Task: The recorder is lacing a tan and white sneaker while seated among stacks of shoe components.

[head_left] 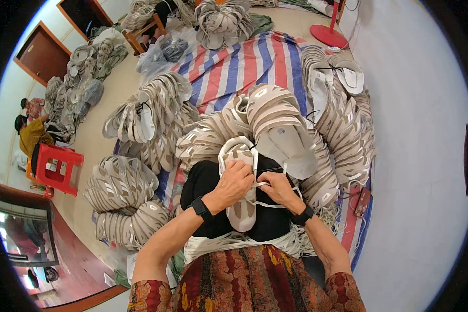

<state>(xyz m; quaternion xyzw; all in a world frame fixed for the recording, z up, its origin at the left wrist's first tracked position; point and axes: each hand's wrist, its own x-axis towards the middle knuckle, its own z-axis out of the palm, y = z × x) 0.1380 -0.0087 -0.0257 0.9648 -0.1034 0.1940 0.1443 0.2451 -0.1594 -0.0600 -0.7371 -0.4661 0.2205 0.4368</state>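
Observation:
A beige and white shoe upper lies across my black-clad lap, its rounded toe toward me. My left hand is closed over its middle, with the fingertips at the eyelet area. Just to the right, my right hand pinches a white shoelace close to the upper's edge. Part of the lace loops below that hand. What the left fingertips grip underneath is hidden. A bundle of white laces stretches across my lap at the waist. Directly beyond my hands rests a stack of nested uppers.
Tied stacks of uppers stand on the left and right over a striped tarp. A white wall bounds the right. Farther left are a red stool and a seated person in yellow. A red stand base stands at the back.

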